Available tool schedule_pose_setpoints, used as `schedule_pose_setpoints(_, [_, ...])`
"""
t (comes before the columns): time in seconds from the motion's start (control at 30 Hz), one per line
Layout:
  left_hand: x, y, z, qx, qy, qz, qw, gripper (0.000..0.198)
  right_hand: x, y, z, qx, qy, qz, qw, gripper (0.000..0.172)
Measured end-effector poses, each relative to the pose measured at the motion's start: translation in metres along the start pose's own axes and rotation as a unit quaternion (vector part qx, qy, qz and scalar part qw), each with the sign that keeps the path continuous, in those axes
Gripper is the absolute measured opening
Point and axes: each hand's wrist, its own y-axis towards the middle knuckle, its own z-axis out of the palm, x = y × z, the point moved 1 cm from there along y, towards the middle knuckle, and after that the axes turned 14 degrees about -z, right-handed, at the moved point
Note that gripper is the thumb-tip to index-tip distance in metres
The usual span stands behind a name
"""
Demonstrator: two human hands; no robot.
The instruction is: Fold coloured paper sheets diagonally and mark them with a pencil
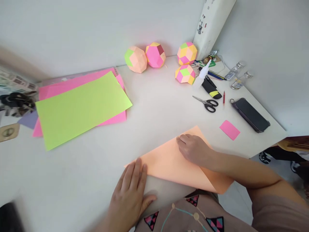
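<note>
A folded orange paper sheet (169, 162) lies at the near edge of the white table (154, 106). My left hand (131, 191) rests flat with fingers stretched out, its fingertips on the sheet's left corner. My right hand (193, 149) lies on top of the sheet near its upper edge, fingers curled downward and pressing the paper. Neither hand lifts the paper.
A green sheet (82, 108) lies over pink sheets (72, 84) at the left. Several paper polyhedra (155, 54) stand by the wall. Scissors (207, 103), a glue bottle (202, 75), a phone (249, 114), a small pink square (229, 130) and small bottles (238, 75) sit at the right.
</note>
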Motion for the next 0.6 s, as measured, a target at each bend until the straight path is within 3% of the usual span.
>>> schedule_pose_setpoints(0.17, [0.0,-0.0063,-0.0024,-0.017,0.034,-0.052,0.998,0.088,-0.0025,0.0012,-0.0008,0.023,0.027,0.018,0.999,0.021])
schedule_pose_setpoints(0.4, [-0.0021,-0.0059,0.0006,-0.048,0.054,-0.14,0.988,0.079,-0.004,0.0036,-0.0018,0.051,0.014,0.001,0.999,0.023])
schedule_pose_setpoints(0.6, [-0.0002,-0.0053,0.0002,-0.059,0.006,-0.084,0.995,0.074,-0.0038,0.0064,-0.0021,0.103,0.015,-0.006,0.995,0.023])
